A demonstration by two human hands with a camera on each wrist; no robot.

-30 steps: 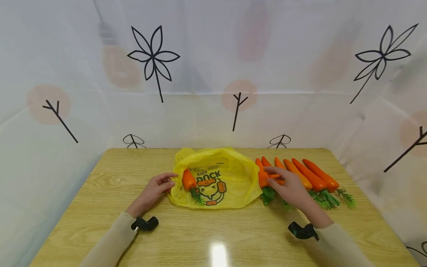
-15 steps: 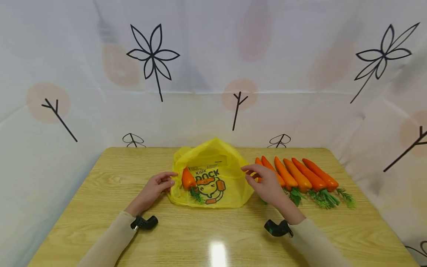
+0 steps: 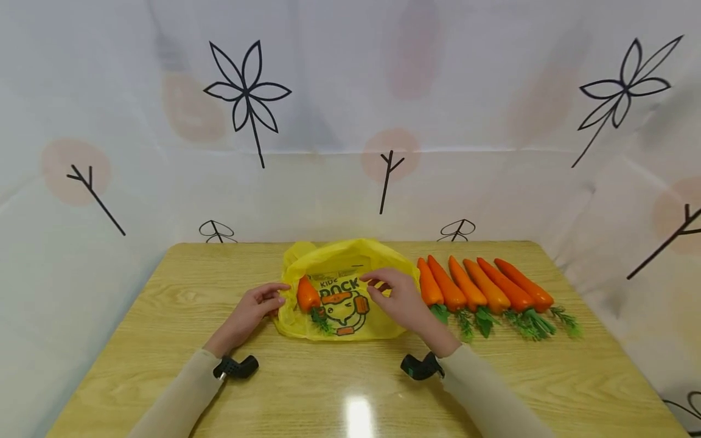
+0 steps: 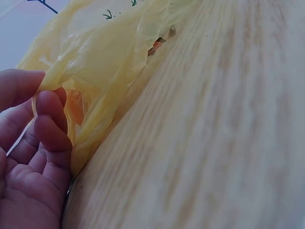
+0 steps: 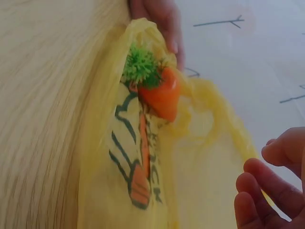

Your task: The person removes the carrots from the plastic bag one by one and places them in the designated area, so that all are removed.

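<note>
A yellow plastic bag (image 3: 383, 316) lies on the table with its mouth spread towards me and a printed cartoon inside. One orange toy-like carrot (image 3: 308, 295) with green leaves sits in its left part. My left hand (image 3: 253, 313) pinches the bag's left edge between thumb and fingers, as the left wrist view shows. Over the bag's right half hovers my right hand (image 3: 402, 299), its fingers loosely bent and thumb apart, nothing between them. In the right wrist view, those fingertips (image 5: 252, 167) are close to the bag's rim; whether they touch it I cannot tell.
Several more carrots (image 3: 493, 292) lie side by side right of the bag, green tops towards me. The wooden table (image 3: 306, 389) ends at a white patterned cloth (image 3: 317, 194) behind and at the sides.
My right hand has moved left from the bag's right edge to above its middle. The bag's rim first rose to a peak, then sank and spread. The left hand stays put.
</note>
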